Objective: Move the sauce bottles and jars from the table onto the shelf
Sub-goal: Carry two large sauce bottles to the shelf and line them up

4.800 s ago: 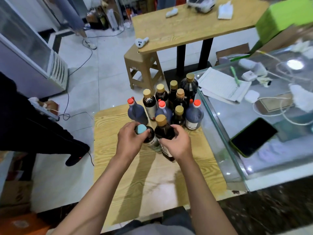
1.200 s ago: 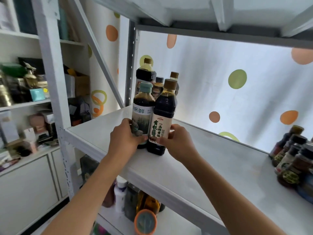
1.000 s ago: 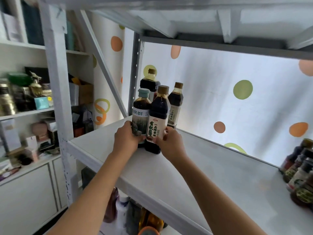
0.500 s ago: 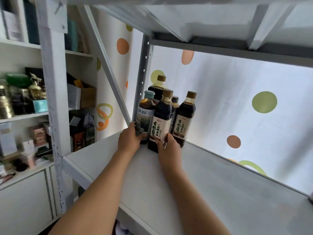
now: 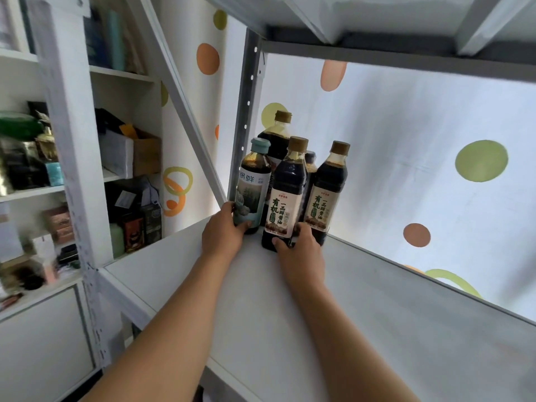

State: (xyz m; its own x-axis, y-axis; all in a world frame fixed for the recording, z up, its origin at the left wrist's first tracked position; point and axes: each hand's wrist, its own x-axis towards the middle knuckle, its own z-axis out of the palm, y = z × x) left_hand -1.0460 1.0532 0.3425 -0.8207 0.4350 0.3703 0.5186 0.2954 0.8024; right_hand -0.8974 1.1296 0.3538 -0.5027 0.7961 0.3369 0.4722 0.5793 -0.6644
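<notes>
1. Five bottles stand together in the back left corner of the shelf [image 5: 333, 329], upright and close packed.
2. Your left hand [image 5: 224, 235] wraps the base of the teal-capped bottle [image 5: 253, 190], fingers curled round its label.
3. Your right hand [image 5: 300, 250] grips the foot of the front brown-capped bottle [image 5: 287, 195], thumb on its near side.
4. Two more brown caps: the right bottle [image 5: 329, 192], touching your right hand, and the tall bottle [image 5: 277, 140] at the back.
5. One dark-capped bottle [image 5: 310, 163] peeks between them, mostly hidden.
</notes>
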